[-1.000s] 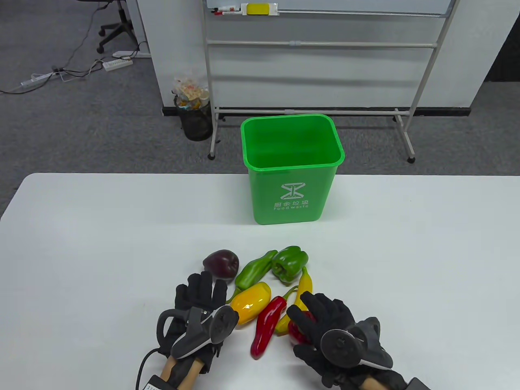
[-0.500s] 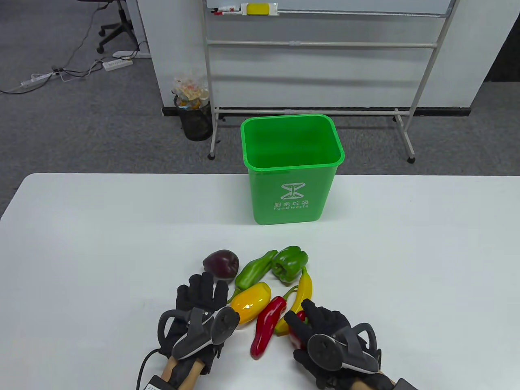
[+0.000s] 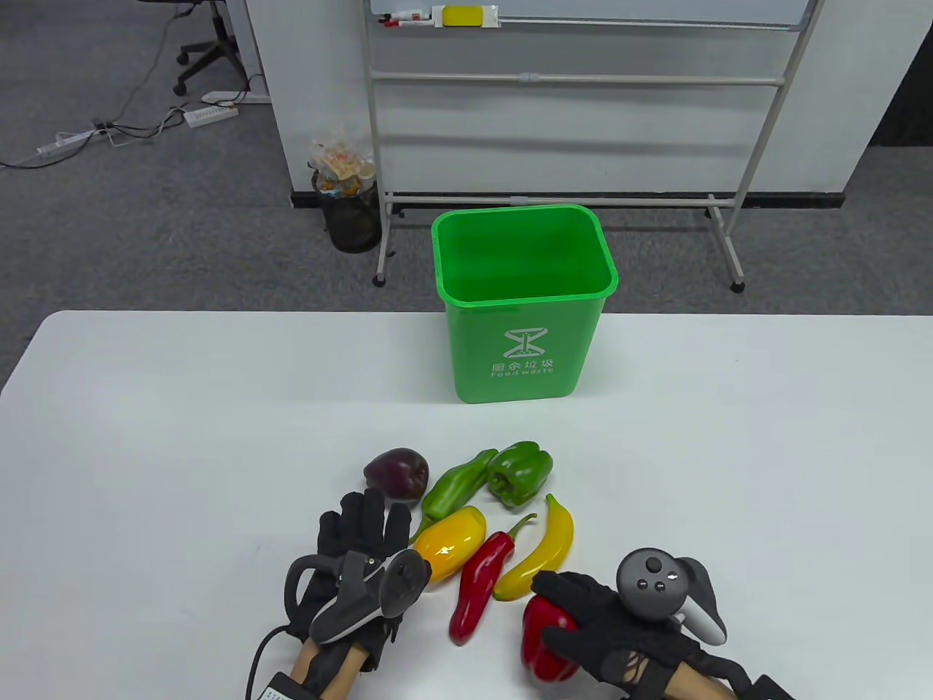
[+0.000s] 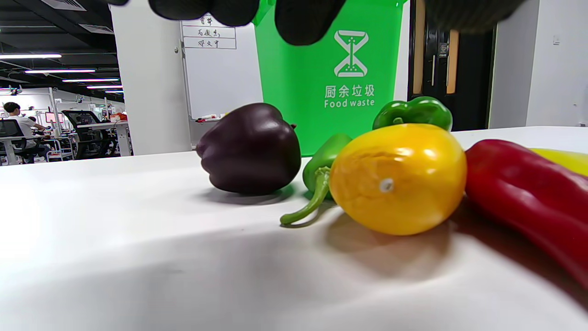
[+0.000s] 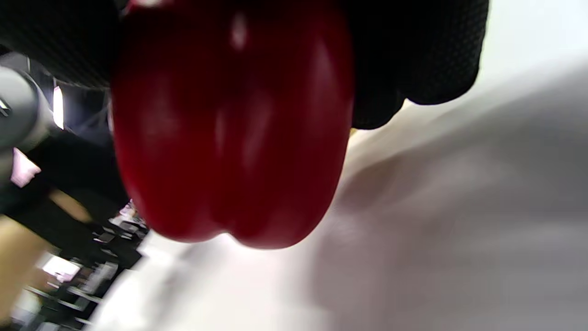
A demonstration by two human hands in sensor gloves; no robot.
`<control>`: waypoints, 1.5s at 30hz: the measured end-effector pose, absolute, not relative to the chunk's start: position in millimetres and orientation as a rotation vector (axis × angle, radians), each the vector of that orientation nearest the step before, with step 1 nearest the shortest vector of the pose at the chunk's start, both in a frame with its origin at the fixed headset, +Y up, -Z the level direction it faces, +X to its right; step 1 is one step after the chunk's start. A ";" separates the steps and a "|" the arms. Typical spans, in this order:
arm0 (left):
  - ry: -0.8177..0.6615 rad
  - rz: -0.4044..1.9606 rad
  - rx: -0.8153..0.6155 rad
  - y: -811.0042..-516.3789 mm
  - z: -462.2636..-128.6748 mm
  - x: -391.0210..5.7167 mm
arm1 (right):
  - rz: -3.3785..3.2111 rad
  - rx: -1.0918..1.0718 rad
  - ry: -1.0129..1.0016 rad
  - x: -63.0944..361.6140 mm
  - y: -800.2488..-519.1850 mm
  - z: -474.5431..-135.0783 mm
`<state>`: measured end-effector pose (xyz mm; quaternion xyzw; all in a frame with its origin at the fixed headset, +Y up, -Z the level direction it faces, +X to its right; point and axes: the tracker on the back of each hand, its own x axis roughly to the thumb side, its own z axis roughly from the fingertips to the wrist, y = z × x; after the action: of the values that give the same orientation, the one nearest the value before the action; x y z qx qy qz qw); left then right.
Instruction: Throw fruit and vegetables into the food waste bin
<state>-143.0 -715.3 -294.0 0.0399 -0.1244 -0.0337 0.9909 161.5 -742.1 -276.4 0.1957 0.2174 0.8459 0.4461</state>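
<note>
The right hand has its grip closed round a glossy, lobed red bell pepper, whose blurred underside only the right wrist view shows, near the desk. The left hand lies flat, fingers spread, holding nothing.

Office: whiteboard, swivel chair, desks.

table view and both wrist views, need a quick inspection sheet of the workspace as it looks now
surface: white table, bare around the pile.
job's things: green food waste bin upright at the far edge, nothing seen inside; purple pepper, long green pepper, green bell pepper, yellow pepper, red chili, banana lie on the table.
clutter: nothing seen.
hands: right hand grips red bell pepper; left hand flat, holding nothing.
cables: black lead from left wrist; power strips on floor.
surroundings: whiteboard stand, mesh trash can, office chair.
</note>
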 end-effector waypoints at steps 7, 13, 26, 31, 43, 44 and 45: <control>-0.240 -0.050 0.084 -713.1 -294.3 -149.4 | 1.276 0.479 0.486 143.3 -667.1 -321.2; -0.229 -0.031 0.071 -714.0 -294.0 -150.3 | 1.336 0.276 0.150 139.1 -520.4 -438.8; -0.231 -0.034 0.072 -713.6 -295.3 -150.7 | 1.798 0.320 0.019 165.7 -573.2 -376.7; -0.233 -0.038 0.072 -713.9 -295.0 -147.9 | 2.006 0.503 -0.151 167.6 -581.0 -342.4; -0.223 -0.048 0.048 -717.8 -296.9 -149.8 | 2.780 1.072 0.010 125.2 -684.7 -307.2; -0.224 -0.048 0.048 -718.2 -297.1 -149.4 | 2.807 1.085 0.030 123.0 -693.0 -308.4; -0.227 -0.050 0.047 -718.5 -297.0 -148.4 | 2.846 1.113 0.064 119.7 -704.8 -310.8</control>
<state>-148.4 -718.5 -297.0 0.0232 -0.1133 -0.0247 0.9930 119.7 -704.8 -310.8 0.3637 0.0209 0.9303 0.0425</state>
